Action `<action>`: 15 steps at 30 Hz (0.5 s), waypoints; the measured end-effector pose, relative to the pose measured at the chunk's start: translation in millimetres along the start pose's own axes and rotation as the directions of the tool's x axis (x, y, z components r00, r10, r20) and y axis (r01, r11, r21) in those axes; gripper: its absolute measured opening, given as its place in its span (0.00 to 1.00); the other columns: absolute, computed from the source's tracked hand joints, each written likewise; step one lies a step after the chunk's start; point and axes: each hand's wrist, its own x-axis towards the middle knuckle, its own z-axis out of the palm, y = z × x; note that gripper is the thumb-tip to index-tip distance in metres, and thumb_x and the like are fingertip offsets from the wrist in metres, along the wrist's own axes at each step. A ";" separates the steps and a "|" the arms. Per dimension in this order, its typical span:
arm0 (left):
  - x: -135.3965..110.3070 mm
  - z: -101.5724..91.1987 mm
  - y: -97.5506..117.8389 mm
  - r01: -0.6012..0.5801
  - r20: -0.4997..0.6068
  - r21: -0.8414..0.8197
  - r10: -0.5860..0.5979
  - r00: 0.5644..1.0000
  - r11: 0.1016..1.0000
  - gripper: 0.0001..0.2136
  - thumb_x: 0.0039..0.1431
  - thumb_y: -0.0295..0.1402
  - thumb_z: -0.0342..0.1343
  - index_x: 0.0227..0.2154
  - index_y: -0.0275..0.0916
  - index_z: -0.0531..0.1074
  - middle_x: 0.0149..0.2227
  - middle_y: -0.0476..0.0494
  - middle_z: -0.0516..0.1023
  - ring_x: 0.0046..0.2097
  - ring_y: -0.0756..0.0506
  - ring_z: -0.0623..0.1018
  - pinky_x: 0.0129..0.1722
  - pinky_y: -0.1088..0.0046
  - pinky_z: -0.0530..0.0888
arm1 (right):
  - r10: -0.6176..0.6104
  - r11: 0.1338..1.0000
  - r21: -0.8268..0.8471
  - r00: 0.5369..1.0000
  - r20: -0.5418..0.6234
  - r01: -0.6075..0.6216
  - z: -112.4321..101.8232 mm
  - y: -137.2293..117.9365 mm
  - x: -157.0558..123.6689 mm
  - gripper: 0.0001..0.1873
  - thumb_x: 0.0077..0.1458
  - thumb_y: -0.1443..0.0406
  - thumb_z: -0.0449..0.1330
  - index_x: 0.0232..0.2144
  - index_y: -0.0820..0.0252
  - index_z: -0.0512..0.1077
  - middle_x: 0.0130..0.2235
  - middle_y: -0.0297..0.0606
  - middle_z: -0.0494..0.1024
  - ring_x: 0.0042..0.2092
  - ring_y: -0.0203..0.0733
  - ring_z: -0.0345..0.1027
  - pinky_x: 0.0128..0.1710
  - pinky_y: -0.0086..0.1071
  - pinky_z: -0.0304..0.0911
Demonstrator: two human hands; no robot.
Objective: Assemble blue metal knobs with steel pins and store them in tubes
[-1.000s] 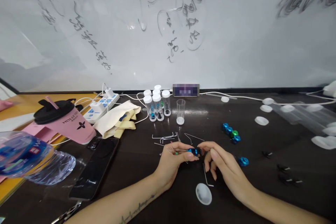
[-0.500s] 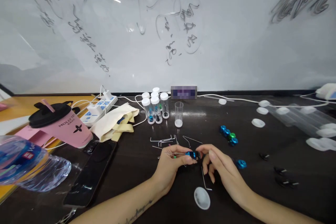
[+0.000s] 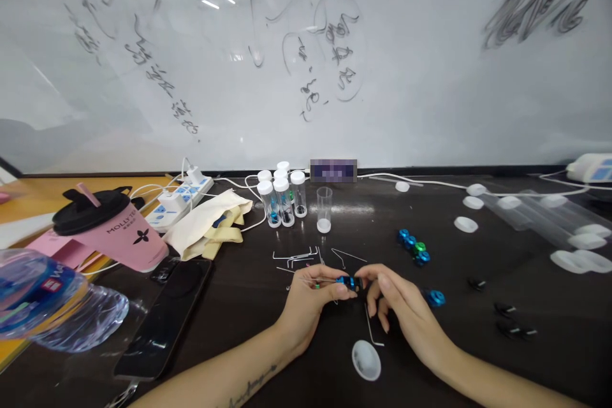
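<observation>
My left hand (image 3: 310,293) pinches a small blue-and-black part (image 3: 348,282) between thumb and fingertips. Thin metal wires stick out of its left end, across my left fingers. The fingertips of my right hand (image 3: 392,296) close on the black right end of that part, the other fingers curled below. A bent metal rod (image 3: 371,326) lies just under my right fingers, beside a small white dish (image 3: 366,360) with tiny dark bits in it. Several L-shaped metal rods (image 3: 296,257) lie behind my left hand. Next to my right hand is a blue metallic piece (image 3: 436,298).
Capped clear tubes (image 3: 269,204) stand at the back beside an uncapped tube (image 3: 324,210). Blue and green pieces (image 3: 414,245), black clips (image 3: 505,310) and white caps (image 3: 466,224) lie to the right. A phone (image 3: 165,319), pink cup (image 3: 129,229) and water bottle (image 3: 57,299) are left.
The view has shifted slightly. Both hands keep nearly the same hold on the blue-and-black part, with the right fingertips closed at its black end.
</observation>
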 end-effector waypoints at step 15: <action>0.4 1.0 0.8 -0.006 -0.003 0.001 0.006 1.000 1.000 0.09 0.41 0.24 0.69 0.29 0.33 0.79 0.26 0.44 0.83 0.29 0.49 0.80 0.38 0.73 0.74 | 0.017 1.000 -0.022 1.000 0.008 -0.017 -0.2 1.2 -0.5 0.20 0.67 0.55 0.45 0.46 0.61 0.68 0.27 0.34 0.69 0.23 0.33 0.63 0.19 0.26 0.62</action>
